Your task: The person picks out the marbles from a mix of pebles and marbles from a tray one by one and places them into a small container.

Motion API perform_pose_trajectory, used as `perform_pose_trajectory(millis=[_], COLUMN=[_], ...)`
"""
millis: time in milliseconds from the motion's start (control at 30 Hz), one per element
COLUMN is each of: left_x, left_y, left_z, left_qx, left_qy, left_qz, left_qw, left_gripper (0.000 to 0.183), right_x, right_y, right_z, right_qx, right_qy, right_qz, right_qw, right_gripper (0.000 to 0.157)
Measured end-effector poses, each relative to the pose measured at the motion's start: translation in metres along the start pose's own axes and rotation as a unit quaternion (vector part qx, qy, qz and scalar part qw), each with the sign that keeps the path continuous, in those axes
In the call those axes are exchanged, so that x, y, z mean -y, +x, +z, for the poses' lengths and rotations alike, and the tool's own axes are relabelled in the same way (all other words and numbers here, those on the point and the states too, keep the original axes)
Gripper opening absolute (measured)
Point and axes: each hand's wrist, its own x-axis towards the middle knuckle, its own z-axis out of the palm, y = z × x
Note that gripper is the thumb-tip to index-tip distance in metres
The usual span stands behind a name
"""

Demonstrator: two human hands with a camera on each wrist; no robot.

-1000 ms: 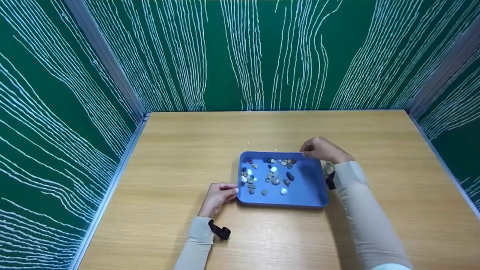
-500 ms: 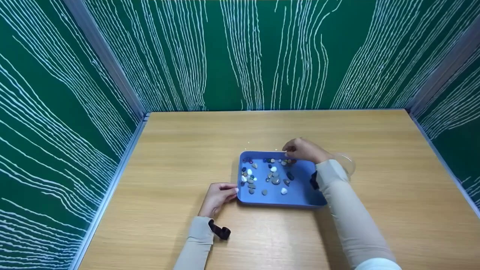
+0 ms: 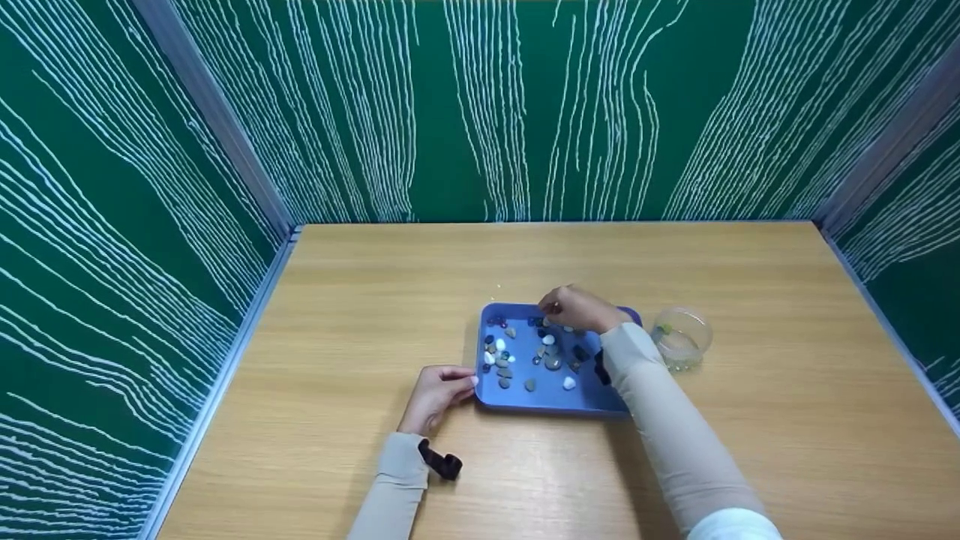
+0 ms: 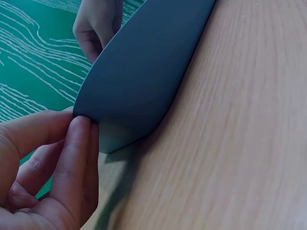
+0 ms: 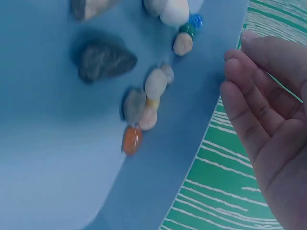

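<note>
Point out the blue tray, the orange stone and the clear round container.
Blue tray (image 3: 547,399): head view, bare floor near its front edge.
Orange stone (image 5: 132,140): right wrist view, middle of its glossy surface.
Clear round container (image 3: 698,343): head view, its side wall.

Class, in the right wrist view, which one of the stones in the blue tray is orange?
The lowest stone in that picture, glossy orange; just above it are a grey stone and a pale pinkish stone. No other is orange.
</note>
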Motion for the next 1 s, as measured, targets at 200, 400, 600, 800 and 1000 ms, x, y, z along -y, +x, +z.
perform_pose_trajectory(millis=[200,400,600,800,1000], left_x=[0.001,0.001,0.001,0.001,0.001], left_y=[0.001,0.001,0.0,0.001,0.002], left_z=[0.0,0.0,0.0,-0.001,-0.001], left_qx=[-0.002,-0.003,0.001,-0.001,0.001], left_qy=[0.0,-0.001,0.008,0.013,0.006], left_qz=[-0.003,-0.001,0.004,0.003,-0.005], left_qw=[1.0,1.0,1.0,0.9999,1.0], left_gripper=[0.029,0.031,0.032,0.03,0.028], right_x=[0.005,0.008,0.009,0.013,0.015], right_y=[0.007,0.014,0.018,0.019,0.021], right_z=[0.009,0.016,0.023,0.03,0.037], right_qx=[0.005,0.007,-0.016,-0.027,-0.013], right_qy=[-0.038,-0.082,-0.137,-0.137,-0.119], right_qz=[-0.008,-0.021,-0.069,-0.068,-0.061], right_qw=[0.999,0.996,0.988,0.988,0.991], right_gripper=[0.03,0.031,0.029,0.028,0.026])
